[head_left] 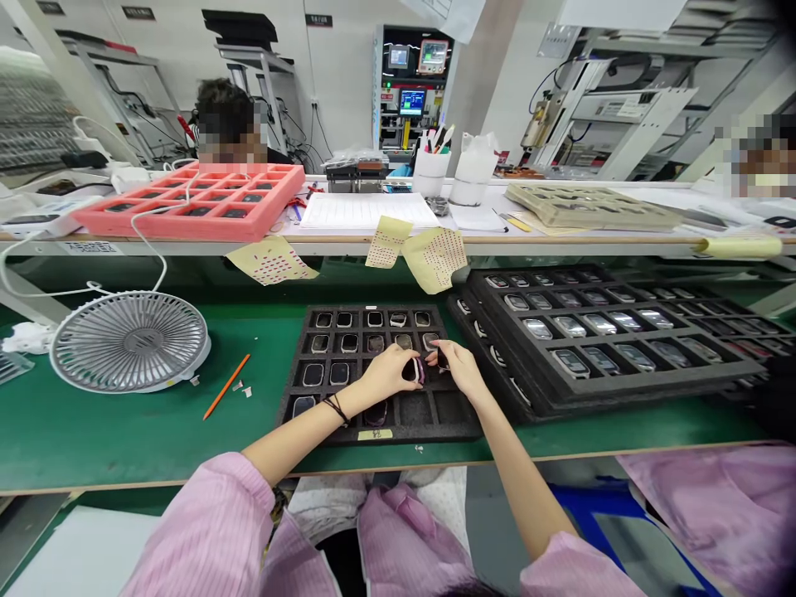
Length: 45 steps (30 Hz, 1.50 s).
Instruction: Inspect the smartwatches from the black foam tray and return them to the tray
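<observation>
A black foam tray (415,408) lies on the green bench mat in front of me, its square slots holding several small rectangular watch-like casings. My left hand (385,373) grips one such casing (411,371), pale-edged with a purple side, just above the tray's middle row. My right hand (460,367) is close beside it, its fingertips pinching a small dark casing (443,359). Both hands hide the slots beneath them. To the right, a larger black tray (609,332) holds rows of silvery devices.
A grey desk fan (129,342) and an orange pencil (227,386) lie on the mat to my left. Perforated beige sheets (434,259) hang from the shelf edge. On the shelf stand a pink foam tray (190,201) and a beige tray (590,207). A co-worker (227,124) sits beyond.
</observation>
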Each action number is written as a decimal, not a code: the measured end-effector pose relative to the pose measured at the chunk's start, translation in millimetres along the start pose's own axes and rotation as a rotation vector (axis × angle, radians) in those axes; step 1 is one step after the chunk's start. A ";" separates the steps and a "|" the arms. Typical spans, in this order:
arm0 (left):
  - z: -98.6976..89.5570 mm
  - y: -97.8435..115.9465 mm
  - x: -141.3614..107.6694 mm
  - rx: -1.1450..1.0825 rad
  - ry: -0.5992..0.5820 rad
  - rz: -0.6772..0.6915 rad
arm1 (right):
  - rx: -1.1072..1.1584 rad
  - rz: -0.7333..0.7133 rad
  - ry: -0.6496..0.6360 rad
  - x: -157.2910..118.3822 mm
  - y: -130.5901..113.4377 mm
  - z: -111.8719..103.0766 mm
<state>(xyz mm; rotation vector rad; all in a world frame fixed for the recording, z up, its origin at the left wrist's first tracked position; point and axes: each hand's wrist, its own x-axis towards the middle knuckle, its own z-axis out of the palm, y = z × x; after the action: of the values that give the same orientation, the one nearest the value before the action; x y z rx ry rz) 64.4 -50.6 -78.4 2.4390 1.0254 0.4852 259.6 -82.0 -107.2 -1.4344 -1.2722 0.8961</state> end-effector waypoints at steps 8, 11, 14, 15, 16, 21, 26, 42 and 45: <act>11.3 24.2 -3.7 -0.052 0.019 0.162 | -0.162 -0.151 0.011 8.7 19.7 -2.8; 35.2 39.8 -5.5 -0.039 -0.006 0.261 | -0.198 -0.193 0.043 6.2 21.4 -8.7; 59.2 46.6 -8.9 0.029 -0.034 0.273 | -0.233 -0.254 0.113 -0.2 16.1 -17.3; 64.9 47.5 -11.0 0.047 -0.042 0.286 | -0.242 -0.273 0.131 -2.5 13.2 -19.8; 69.0 48.3 -13.9 0.061 -0.050 0.303 | -0.252 -0.291 0.133 -4.7 10.2 -21.6; 61.3 51.8 -33.9 0.048 -0.113 0.419 | -0.311 -0.340 -0.133 -11.3 5.2 -16.4; 21.7 24.1 -49.9 0.017 0.003 0.291 | -0.375 -0.260 -0.382 -13.9 17.9 -11.2; -2.0 -40.7 -51.5 0.188 0.024 0.199 | -0.461 -0.426 -0.156 -42.9 -35.2 -10.1; 2.7 -38.1 -50.7 0.201 0.096 0.124 | -0.480 -0.413 -0.074 -51.3 -35.2 -18.1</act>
<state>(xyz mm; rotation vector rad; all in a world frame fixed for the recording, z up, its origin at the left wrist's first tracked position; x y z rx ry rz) 10.1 -64.9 -108.1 2.6923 1.0091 0.5698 258.7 -136.9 -72.8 -1.4208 -1.8424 0.3792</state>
